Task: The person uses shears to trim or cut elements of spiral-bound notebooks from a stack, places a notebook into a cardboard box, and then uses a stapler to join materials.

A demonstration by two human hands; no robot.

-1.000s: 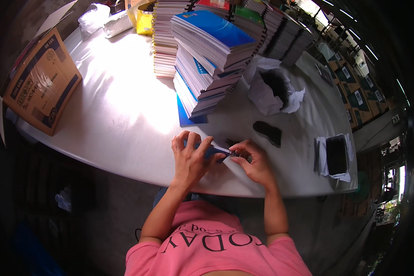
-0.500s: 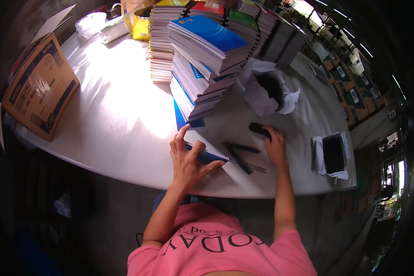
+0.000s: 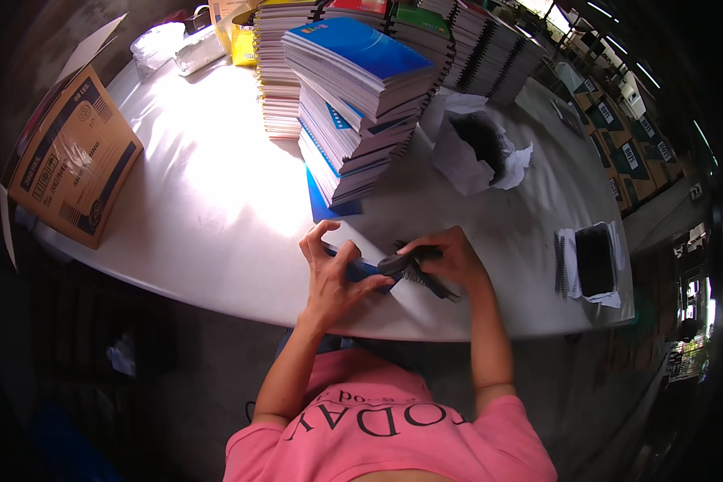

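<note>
My left hand [image 3: 328,277] grips a small blue-covered notebook [image 3: 361,271] lying near the table's front edge, its thumb on the near side and its fingers curled over the far side. My right hand [image 3: 455,255] pinches a dark, rounded, oblong piece [image 3: 392,264] against the notebook's right end; its exact kind I cannot make out. A thin wire coil [image 3: 414,277] sticks out from that end. Dark-handled pliers [image 3: 440,289] lie beneath my right hand, mostly hidden by it. Beyond my hands leans a tall stack of blue-covered notebooks [image 3: 353,157].
Yellow, red and green spiral notebooks [image 3: 281,80] stand piled behind. Right of them is an opened paper wrapping [image 3: 464,165] with dark contents. A paper-lined dark box [image 3: 596,261] sits at the right edge; a cardboard box [image 3: 76,157] stands at the left.
My right hand has moved left with the dark oblong piece, from the table beside the pliers to the notebook's coil end. My left hand stays on the notebook.
</note>
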